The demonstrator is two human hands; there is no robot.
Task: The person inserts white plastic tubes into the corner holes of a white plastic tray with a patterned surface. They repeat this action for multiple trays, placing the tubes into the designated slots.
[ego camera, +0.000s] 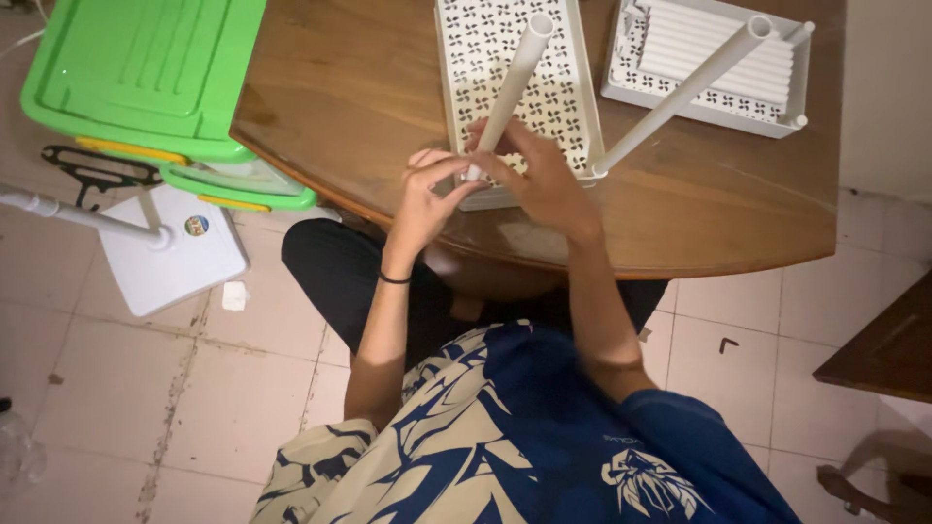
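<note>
The white plastic tube (515, 78) stands at the near corner of the white perforated plastic shelf tray (558, 97) on the round brown wooden table (359, 87), its long axis tilting away from the tray's near edge. Both hands close around its base: left hand (427, 199) pinching with bent fingers, right hand (539, 180) wrapped beside it.

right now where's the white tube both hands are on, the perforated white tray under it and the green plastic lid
white plastic tube (515, 78), head view, mid-shaft
perforated white plastic tray (558, 92), head view, bare patterned panel right of the tube
green plastic lid (146, 63), head view, flat top
</note>
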